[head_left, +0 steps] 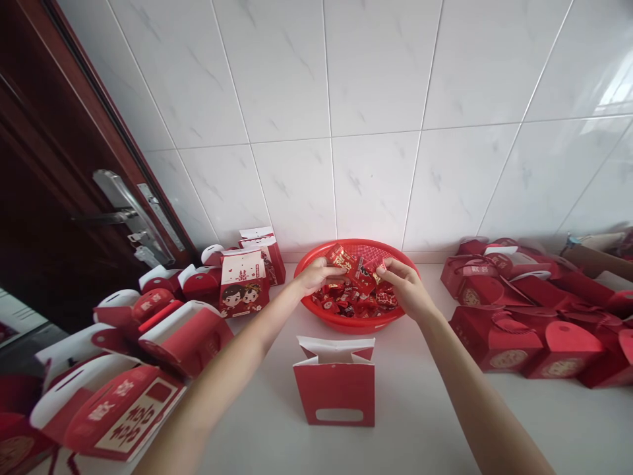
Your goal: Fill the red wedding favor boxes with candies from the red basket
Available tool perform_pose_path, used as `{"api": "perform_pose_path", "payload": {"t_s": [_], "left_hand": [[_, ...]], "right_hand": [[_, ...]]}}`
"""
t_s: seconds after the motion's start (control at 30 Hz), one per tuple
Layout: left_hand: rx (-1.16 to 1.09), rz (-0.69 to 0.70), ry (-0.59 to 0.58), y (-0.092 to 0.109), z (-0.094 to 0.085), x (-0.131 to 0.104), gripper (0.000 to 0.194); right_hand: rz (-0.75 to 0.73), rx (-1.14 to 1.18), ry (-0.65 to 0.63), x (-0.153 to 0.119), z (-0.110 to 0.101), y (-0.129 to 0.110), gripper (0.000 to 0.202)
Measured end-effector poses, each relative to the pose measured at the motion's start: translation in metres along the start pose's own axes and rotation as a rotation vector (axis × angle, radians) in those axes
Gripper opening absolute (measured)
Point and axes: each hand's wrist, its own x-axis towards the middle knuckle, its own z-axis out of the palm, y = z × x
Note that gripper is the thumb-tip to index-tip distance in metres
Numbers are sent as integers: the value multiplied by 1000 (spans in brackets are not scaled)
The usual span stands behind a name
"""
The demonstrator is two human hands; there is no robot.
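Over a red plastic basket [321, 320] of red-wrapped sweets [363, 305], both hands hold small packets. My left hand [319, 276] pinches a red packet with gold print [342, 260] above the basket's left side. On the right side, my right hand [401, 280] grips another red packet [374, 268] between thumb and fingers. The two packets are close together; whether they touch is hard to tell. Nearer to me, a red paper box [336, 392] stands upright on the white table [410, 402] with its top open, between my forearms.
Several red boxes with open lids [190, 336] crowd the left side, beside boxes with cartoon figures [242, 290]. More red boxes [509, 336] stand in rows on the right. A tiled wall [297, 185] rises behind, and a dark door with a metal handle [119, 214] is at left.
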Motion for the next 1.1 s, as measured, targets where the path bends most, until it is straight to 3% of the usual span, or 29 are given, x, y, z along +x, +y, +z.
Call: {"api": "perform_pose_path", "payload": {"t_s": [0.1,0.2,0.33,0.5,0.77,1.1], "left_hand": [[40,-1,-49,3,6,-2,42],[121,3,-90,8,3,-2,42],[349,-40,-90,11,-19,3,43],[742,-181,-109,2,-41,14,27],[1030,-255,-219,-17,-20,26,26],[1071,-278,-367,-9,-5,15,16]], "right_hand": [[34,44,-55,0,-1,1,35],[52,74,-26,0,-1,2,34],[28,109,44,2,-1,5,33],[1,152,103,4,-1,8,34],[-9,169,154,4,1,7,33],[-57,220,276,6,2,6,29]]}}
